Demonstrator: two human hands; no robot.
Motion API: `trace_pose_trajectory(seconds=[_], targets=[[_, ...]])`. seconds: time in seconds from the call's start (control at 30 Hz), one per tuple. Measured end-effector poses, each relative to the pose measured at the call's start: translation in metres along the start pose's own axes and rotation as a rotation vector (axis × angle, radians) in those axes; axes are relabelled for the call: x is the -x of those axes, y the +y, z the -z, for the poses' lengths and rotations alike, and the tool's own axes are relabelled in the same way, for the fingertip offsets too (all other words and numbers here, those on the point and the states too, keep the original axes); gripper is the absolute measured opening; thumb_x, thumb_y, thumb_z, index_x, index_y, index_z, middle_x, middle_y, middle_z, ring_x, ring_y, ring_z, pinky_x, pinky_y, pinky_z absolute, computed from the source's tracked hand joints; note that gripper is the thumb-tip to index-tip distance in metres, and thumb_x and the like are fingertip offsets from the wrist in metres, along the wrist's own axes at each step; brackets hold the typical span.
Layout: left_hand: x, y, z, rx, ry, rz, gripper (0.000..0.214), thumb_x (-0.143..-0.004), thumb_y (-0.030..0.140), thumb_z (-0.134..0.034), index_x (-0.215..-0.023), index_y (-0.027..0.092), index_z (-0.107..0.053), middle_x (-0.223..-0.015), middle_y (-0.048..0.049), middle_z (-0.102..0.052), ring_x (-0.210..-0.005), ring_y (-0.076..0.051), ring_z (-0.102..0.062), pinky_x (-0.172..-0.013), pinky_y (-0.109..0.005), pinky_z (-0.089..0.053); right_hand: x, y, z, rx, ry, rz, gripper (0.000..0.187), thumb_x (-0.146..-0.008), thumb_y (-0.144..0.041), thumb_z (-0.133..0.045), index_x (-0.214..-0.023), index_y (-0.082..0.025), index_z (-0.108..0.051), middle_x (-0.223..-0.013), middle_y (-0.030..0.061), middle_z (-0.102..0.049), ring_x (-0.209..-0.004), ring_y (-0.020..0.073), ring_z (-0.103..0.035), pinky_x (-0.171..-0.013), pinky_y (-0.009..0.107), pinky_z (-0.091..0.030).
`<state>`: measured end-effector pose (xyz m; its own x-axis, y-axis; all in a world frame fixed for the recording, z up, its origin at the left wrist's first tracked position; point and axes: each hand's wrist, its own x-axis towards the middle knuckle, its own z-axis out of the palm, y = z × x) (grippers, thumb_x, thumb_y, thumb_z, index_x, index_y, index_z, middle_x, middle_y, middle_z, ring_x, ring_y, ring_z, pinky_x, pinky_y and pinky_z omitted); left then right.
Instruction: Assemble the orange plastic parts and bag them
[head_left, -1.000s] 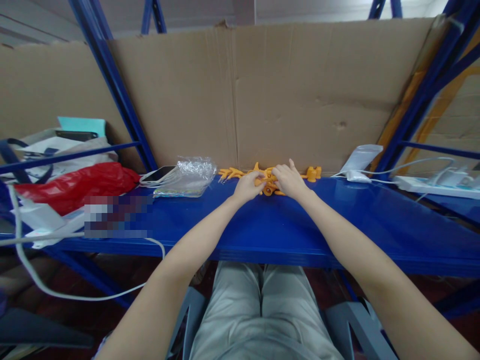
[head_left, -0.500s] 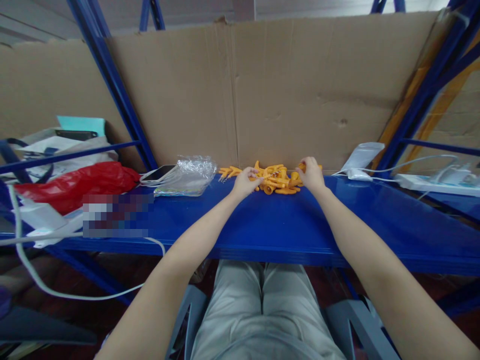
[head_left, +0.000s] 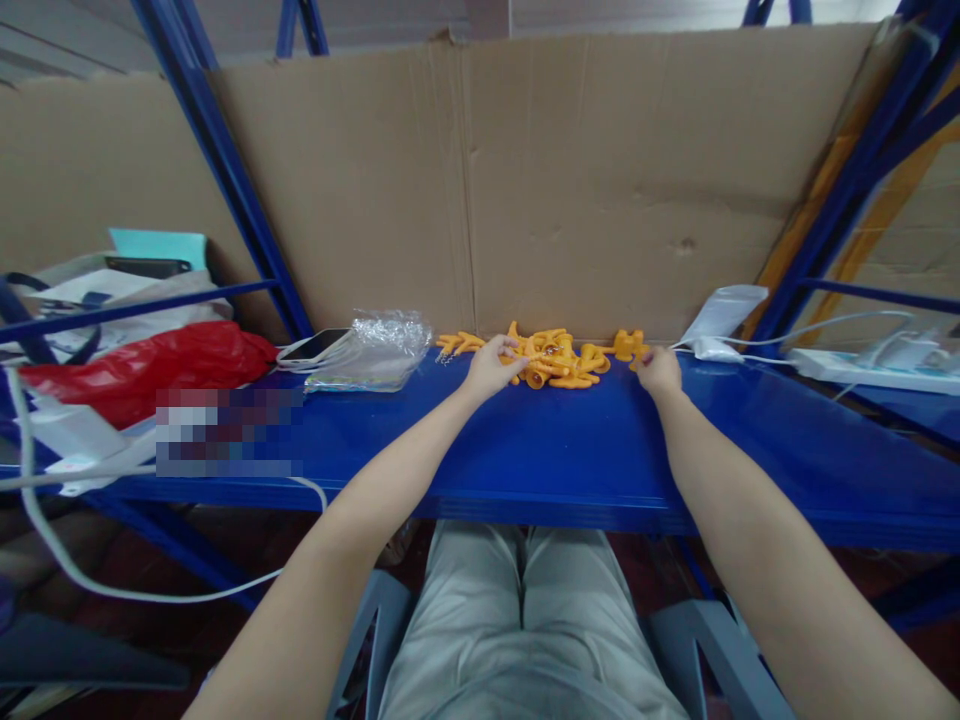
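Observation:
A pile of small orange plastic pieces (head_left: pixel 559 365) lies on the blue shelf (head_left: pixel 555 450) against the cardboard; some look branched, others ring-shaped. My left hand (head_left: pixel 491 368) is at the pile's left side, its fingers closed on an orange piece whose shape they partly hide. Right of the pile, my right hand (head_left: pixel 661 373) pinches the edge of a blocky orange piece (head_left: pixel 627 345). That piece stands close to the cardboard, and its right end is behind my fingers. Further left, a branched orange piece (head_left: pixel 459 344) with a short metal bead chain lies behind my left hand.
A clear plastic bag (head_left: pixel 375 355) and a phone (head_left: pixel 319 345) with a white cable lie left of the pile. Beyond is a red plastic bag (head_left: pixel 165 370). At right are a white packet (head_left: pixel 721 320) and a power strip (head_left: pixel 877 368). The cardboard wall (head_left: pixel 585 190) closes the back.
My right hand has moved right and slightly down from the pile's right end. The blocky orange piece now shows more fully beside its fingers. My left hand has barely moved.

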<state>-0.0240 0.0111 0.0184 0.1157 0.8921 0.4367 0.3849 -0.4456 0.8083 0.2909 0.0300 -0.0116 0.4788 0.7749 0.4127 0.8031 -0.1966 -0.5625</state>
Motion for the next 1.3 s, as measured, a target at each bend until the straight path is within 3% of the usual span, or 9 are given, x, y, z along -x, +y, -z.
trace_pose_trajectory(seconds=[0.17, 0.27, 0.4, 0.53, 0.67, 0.83, 1.03, 1.17, 1.3], targets=[[-0.001, -0.003, 0.000, 0.038, 0.014, -0.037, 0.028, -0.074, 0.022, -0.080, -0.093, 0.017, -0.059, -0.080, 0.0010, -0.068, -0.056, -0.007, -0.061, -0.055, -0.018, -0.049, 0.001, -0.001, 0.000, 0.054, -0.099, -0.037, 0.028, -0.082, -0.015, -0.054, -0.103, -0.015, -0.072, -0.120, 0.0160, -0.067, -0.109, 0.0293, -0.066, -0.094, 0.040, -0.051], [0.000, -0.002, 0.000, 0.061, -0.002, -0.036, 0.028, -0.073, 0.021, -0.080, -0.092, 0.017, -0.059, -0.078, 0.0021, -0.066, -0.052, -0.006, -0.058, -0.052, -0.017, -0.047, 0.002, -0.004, 0.001, 0.048, -0.129, -0.047, 0.030, -0.085, -0.016, -0.053, -0.106, -0.017, -0.075, -0.123, 0.0154, -0.068, -0.114, 0.0314, -0.064, -0.099, 0.045, -0.049], [0.001, 0.000, 0.000, 0.068, -0.021, -0.022, 0.027, -0.074, 0.020, -0.079, -0.090, 0.017, -0.058, -0.076, 0.0039, -0.063, -0.049, -0.004, -0.055, -0.052, -0.018, -0.046, 0.006, -0.011, 0.005, 0.056, -0.182, -0.122, 0.032, -0.087, -0.023, -0.058, -0.115, -0.022, -0.075, -0.134, 0.0142, -0.063, -0.131, 0.0380, -0.052, -0.109, 0.062, -0.036], [0.001, 0.001, -0.001, 0.036, -0.002, -0.038, 0.023, -0.075, 0.017, -0.076, -0.089, 0.017, -0.057, -0.073, 0.0047, -0.061, -0.054, -0.005, -0.057, -0.056, -0.017, -0.048, 0.010, -0.014, 0.008, 0.077, -0.179, -0.155, 0.038, -0.087, -0.025, -0.059, -0.122, -0.018, -0.073, -0.142, 0.0227, -0.053, -0.140, 0.0423, -0.040, -0.110, 0.065, -0.031], [0.001, 0.002, -0.001, 0.035, -0.004, -0.044, 0.023, -0.076, 0.016, -0.076, -0.089, 0.017, -0.057, -0.072, 0.0055, -0.060, -0.053, -0.004, -0.055, -0.054, -0.016, -0.046, 0.010, -0.012, 0.005, 0.120, -0.160, -0.173, 0.041, -0.089, -0.030, -0.056, -0.127, -0.023, -0.069, -0.144, 0.0208, -0.049, -0.141, 0.0411, -0.037, -0.110, 0.069, -0.026], [0.003, 0.004, 0.000, 0.040, -0.025, -0.039, 0.023, -0.077, 0.016, -0.075, -0.089, 0.017, -0.056, -0.073, 0.0061, -0.059, -0.047, -0.002, -0.052, -0.051, -0.015, -0.043, 0.004, -0.009, 0.000, 0.177, -0.232, -0.129, 0.049, -0.090, -0.029, -0.050, -0.138, -0.028, -0.061, -0.152, 0.0155, -0.046, -0.145, 0.0407, -0.032, -0.109, 0.077, -0.022], [0.003, 0.003, -0.001, 0.040, -0.030, -0.050, 0.022, -0.078, 0.016, -0.075, -0.091, 0.017, -0.057, -0.073, 0.0051, -0.062, -0.047, -0.003, -0.054, -0.051, -0.016, -0.045, 0.001, -0.011, -0.002, 0.257, -0.323, -0.123, 0.057, -0.097, -0.036, -0.035, -0.151, -0.023, -0.046, -0.163, 0.0138, -0.032, -0.151, 0.0395, -0.021, -0.111, 0.076, -0.020], [0.000, -0.002, -0.001, 0.051, -0.037, -0.040, 0.024, -0.078, 0.018, -0.076, -0.093, 0.017, -0.057, -0.076, 0.0042, -0.063, -0.043, -0.002, -0.053, -0.046, -0.015, -0.043, -0.004, -0.011, -0.003, 0.300, -0.355, -0.094, 0.060, -0.099, -0.040, -0.030, -0.154, -0.019, -0.042, -0.164, 0.0153, -0.030, -0.151, 0.0393, -0.021, -0.113, 0.074, -0.020], [-0.003, -0.007, -0.001, 0.063, -0.031, -0.052, 0.026, -0.077, 0.020, -0.077, -0.094, 0.017, -0.058, -0.075, 0.0052, -0.063, -0.043, -0.002, -0.052, -0.044, -0.013, -0.041, -0.015, -0.001, -0.009, 0.340, -0.343, -0.001, 0.061, -0.098, -0.044, -0.031, -0.151, -0.019, -0.046, -0.159, 0.0187, -0.037, -0.147, 0.0413, -0.032, -0.109, 0.075, -0.027]])
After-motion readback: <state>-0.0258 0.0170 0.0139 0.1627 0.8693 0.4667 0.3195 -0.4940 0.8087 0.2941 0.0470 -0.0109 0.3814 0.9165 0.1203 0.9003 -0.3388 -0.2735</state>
